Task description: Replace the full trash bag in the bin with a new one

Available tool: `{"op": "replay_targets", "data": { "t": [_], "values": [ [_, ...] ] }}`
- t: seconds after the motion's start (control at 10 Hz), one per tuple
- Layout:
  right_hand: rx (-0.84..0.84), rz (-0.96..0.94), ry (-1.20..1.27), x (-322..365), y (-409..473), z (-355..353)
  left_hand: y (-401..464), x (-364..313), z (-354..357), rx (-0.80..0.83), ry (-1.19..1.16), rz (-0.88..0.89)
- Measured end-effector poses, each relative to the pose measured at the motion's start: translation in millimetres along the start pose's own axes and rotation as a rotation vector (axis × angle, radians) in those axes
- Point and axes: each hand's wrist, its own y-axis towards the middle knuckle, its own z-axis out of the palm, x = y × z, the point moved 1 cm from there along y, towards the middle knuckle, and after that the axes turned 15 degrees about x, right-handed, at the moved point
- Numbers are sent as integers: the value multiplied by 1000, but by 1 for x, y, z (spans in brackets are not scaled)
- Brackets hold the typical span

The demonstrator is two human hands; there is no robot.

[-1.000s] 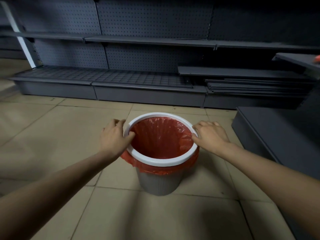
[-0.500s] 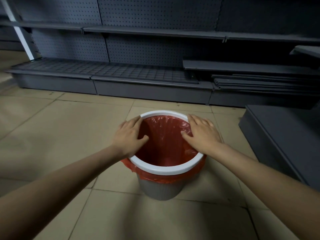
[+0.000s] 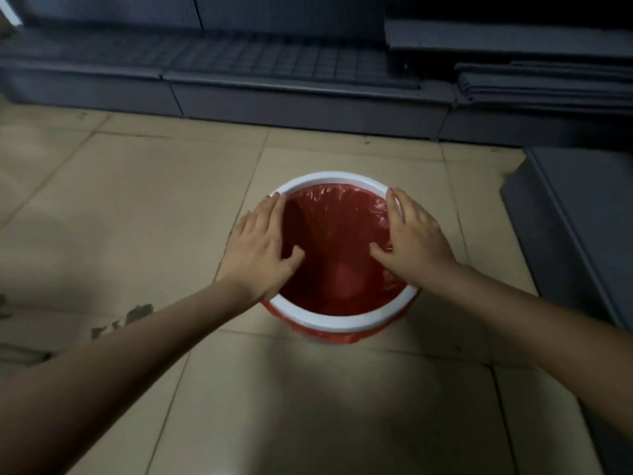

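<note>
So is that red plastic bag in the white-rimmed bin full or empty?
It looks empty: the red plastic bag shows smooth lining down to the bottom, no rubbish visible, though the light is dim. Both hands rest flat on the white rim.

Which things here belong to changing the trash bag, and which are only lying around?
Belong to the job:
- red trash bag lining the bin
- white rim ring clamping the bag
- left hand and right hand, flat on the ring

Just lying about:
- grey store shelving
- stacked shelf boards
- scraps on the floor

Left hand (image 3: 262, 243), right hand (image 3: 416, 240) flat on bin rim (image 3: 337, 323); red bag (image 3: 337, 255) seemingly empty.
</note>
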Motion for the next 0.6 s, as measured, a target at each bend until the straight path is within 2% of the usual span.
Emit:
{"op": "replay_targets", "data": {
  "t": [0.1, 0.2, 0.4, 0.6],
  "values": [
    [92, 19, -18, 6, -1, -12, -2, -5, -14, 142, 103, -1],
    [130, 63, 54, 18, -7, -41, -12, -23, -43, 227, 91, 5],
    [246, -52, 87, 62, -73, -136, -64, -59, -151, 268, 56, 62],
    [227, -108, 111, 98, -126, -296, -99, -97, -318, 215, 130, 110]
  ]
}}
